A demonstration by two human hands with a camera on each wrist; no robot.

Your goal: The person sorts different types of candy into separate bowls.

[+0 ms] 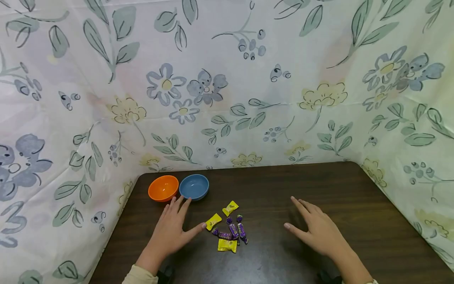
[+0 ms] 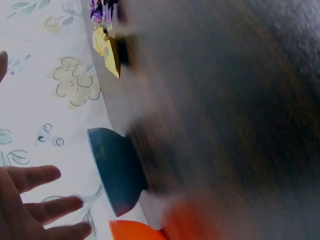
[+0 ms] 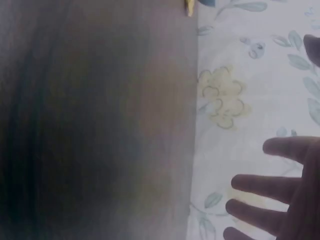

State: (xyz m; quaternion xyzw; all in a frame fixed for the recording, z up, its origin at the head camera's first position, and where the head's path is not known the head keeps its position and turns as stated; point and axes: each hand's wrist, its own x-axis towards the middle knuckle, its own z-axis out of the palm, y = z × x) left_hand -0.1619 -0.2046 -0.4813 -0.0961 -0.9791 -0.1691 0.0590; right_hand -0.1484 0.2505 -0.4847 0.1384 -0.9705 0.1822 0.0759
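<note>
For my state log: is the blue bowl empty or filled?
The blue bowl is empty: the head view shows its bare inside, and the wrapped candies lie outside on the table.

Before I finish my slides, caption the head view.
Yellow packets, purple sweets; orange bowl and blue bowl near the table's far-left corner.

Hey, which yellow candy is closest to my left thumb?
The leftmost yellow candy, right by the thumb tip of your left hand; the back yellow candy and the front yellow candy lie farther off.

A screened-off indoor spot — floral cloth (image 1: 234, 85) hangs around a brown table (image 1: 266, 236).
</note>
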